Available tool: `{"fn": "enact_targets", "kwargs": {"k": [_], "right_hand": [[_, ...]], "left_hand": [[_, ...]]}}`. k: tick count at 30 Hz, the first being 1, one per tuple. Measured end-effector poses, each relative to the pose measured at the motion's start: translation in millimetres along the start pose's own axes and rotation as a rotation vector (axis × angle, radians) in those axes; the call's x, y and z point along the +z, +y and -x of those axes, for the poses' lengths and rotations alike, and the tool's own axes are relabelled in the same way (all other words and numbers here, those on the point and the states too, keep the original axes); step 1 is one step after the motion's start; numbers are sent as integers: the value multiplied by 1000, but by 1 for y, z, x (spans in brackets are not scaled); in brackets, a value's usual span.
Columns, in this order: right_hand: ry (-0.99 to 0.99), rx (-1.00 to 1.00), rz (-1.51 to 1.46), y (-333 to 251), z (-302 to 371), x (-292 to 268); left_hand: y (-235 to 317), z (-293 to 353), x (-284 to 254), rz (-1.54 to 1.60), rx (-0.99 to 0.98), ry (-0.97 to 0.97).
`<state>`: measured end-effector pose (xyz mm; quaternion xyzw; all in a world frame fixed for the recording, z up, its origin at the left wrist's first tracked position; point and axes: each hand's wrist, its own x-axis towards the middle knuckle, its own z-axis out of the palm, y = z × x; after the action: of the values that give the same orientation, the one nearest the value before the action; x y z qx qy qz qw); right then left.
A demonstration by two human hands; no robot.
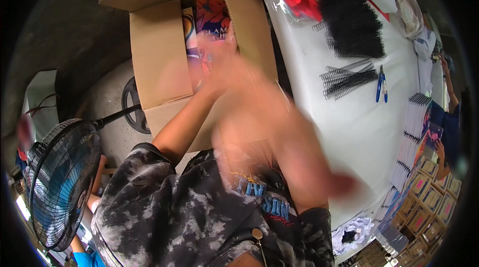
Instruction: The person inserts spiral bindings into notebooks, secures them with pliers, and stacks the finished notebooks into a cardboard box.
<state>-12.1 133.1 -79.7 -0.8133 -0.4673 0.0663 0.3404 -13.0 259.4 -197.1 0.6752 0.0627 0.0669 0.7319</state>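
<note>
An open cardboard box [159,57] stands in front of me with its flaps up. Inside it sits a booklet with a colourful illustrated cover [212,10], beside another item with a bright, curved pattern [188,30]. My left hand [212,67] reaches over the box opening, close to the booklet. Motion smears its fingers, so its grip does not show. Across my body sweeps my right arm, strongly blurred, and my right hand [249,92] appears as a streak near the box's front. Whether it holds anything is hidden by the blur.
The white table [309,132] at right carries black spiral binding coils [352,27], loose coils [347,80] and blue-handled pliers [381,87]. Stacked spiral notebooks [406,142] line its far right edge, near another person's hand [440,152]. A standing fan [60,182] is at left.
</note>
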Motion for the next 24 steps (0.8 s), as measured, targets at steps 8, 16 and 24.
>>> {"fn": "enact_targets", "kwargs": {"k": [8, 16, 24], "right_hand": [[-63, 199, 418, 81, -4, 22], [38, 145, 177, 124, 6, -15], [157, 114, 25, 134, 11, -14]], "left_hand": [[-20, -25, -33, 196, -240, 71], [-84, -147, -124, -751, -257, 561], [-134, -181, -139, -1053, -224, 7]]}}
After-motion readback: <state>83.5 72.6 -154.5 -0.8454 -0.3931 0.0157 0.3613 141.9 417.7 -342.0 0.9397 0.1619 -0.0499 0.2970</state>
